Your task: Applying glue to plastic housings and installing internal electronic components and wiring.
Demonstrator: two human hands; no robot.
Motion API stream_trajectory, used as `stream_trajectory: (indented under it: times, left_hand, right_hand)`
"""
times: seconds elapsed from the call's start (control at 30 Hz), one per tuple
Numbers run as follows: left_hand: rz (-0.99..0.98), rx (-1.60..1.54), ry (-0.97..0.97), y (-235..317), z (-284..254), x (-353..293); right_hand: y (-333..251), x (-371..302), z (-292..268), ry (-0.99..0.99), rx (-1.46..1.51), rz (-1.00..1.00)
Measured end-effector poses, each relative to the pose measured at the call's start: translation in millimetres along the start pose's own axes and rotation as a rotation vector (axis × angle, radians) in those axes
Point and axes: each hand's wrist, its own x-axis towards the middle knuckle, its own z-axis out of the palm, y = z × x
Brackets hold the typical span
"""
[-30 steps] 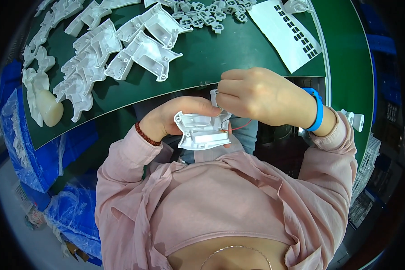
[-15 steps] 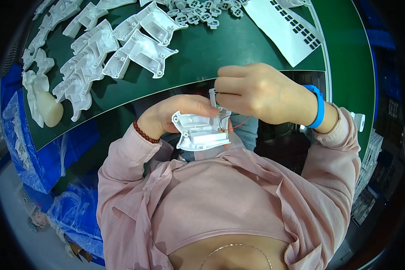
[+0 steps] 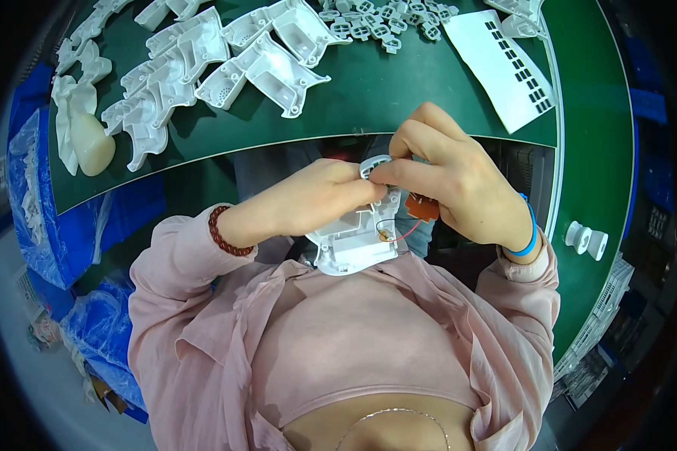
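The green table (image 3: 376,98) bears white shells (image 3: 278,75), small parts (image 3: 392,46), a sheet (image 3: 483,68).

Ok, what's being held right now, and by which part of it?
The white housing, by its upper part, in the left hand. The right hand has fingertips at the rounded white top; whether it grips that or the orange board can't be told.

Workshop or factory assy. stn., prob. small elec. goods: green bench (image 3: 399,86) w/ rows of near-identical white plastic shells (image 3: 286,71), a pile of small matching grey pcs. (image 3: 391,19) & a white sheet (image 3: 495,75) w/ a row of black rect. patches. Blue containers (image 3: 132,213) w/ clear plastic at L, plus an open white housing (image 3: 350,249) w/ red & black wires nr. an orange circuit bd. (image 3: 423,208), worked by hand.
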Motion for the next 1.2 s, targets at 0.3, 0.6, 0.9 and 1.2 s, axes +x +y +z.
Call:
stream_trajectory:
  times: [0.3,0.6,0.9,1.2]
  left_hand:
    - [-0.041,0.251,0.205,7.1,-0.1,-7.7]
    - [0.011,0.409,0.151,10.0,1.6,-0.4]
    - [0.078,0.647,0.224,12.8,4.2,-0.6]
    - [0.135,0.882,0.359,11.6,5.4,-4.7]
  right_hand:
    - [2.5,-35.9,21.9,0.526,0.262,0.237]
    - [-16.5,-17.1,66.3,0.792,-0.194,0.160]
    - [-14.7,-18.5,51.7,0.650,-0.080,0.064]
    - [-11.0,-14.9,50.6,0.561,-0.282,-0.005]
